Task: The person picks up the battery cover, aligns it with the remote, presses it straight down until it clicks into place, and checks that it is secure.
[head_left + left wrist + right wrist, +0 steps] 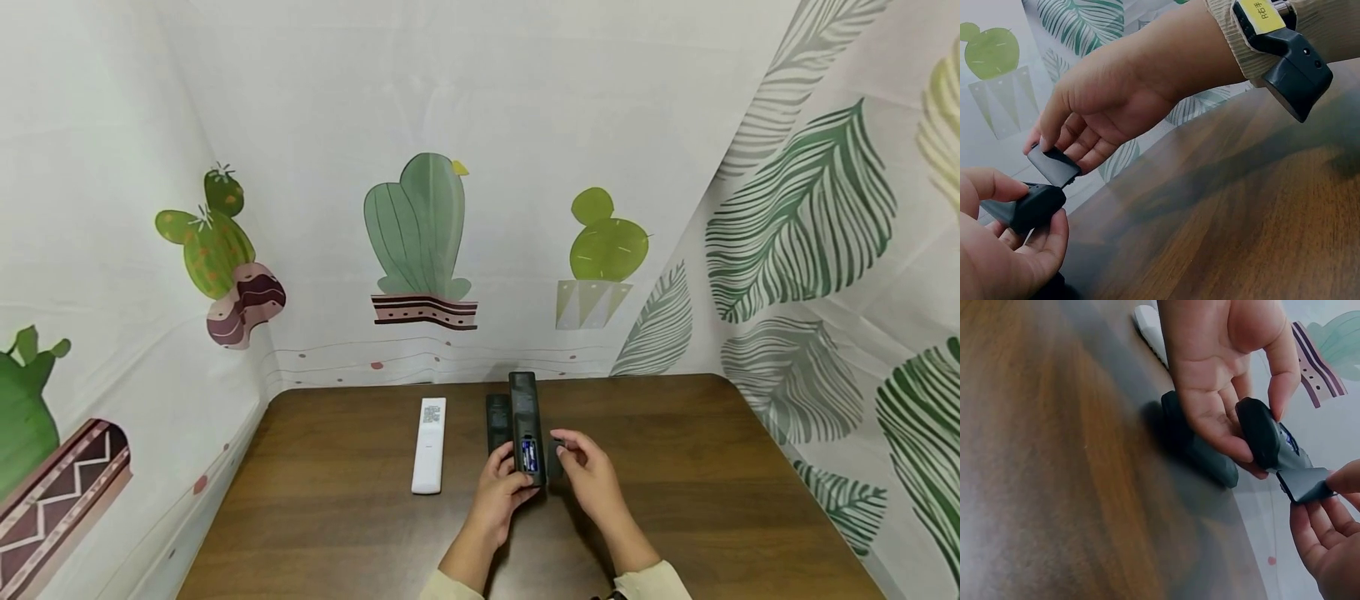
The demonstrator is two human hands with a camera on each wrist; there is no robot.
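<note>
My left hand (501, 493) grips a black remote control (525, 408) by its lower end, back side up. Its battery compartment is uncovered, and blue batteries (529, 456) lie inside. Just right of the remote, my right hand (595, 475) pinches a black battery cover (556, 460) between thumb and fingers. In the left wrist view the cover (1054, 165) is tilted close beside the remote's end (1038, 206). The right wrist view shows the cover (1304, 482) near the held remote (1260, 431); whether they touch I cannot tell.
A second black remote (498, 421) lies on the brown wooden table (337, 517), partly behind the held one. Farther left lies a white remote (429, 446), its labelled side up. A printed cloth (510, 125) with cacti and leaves hangs behind the table's back edge.
</note>
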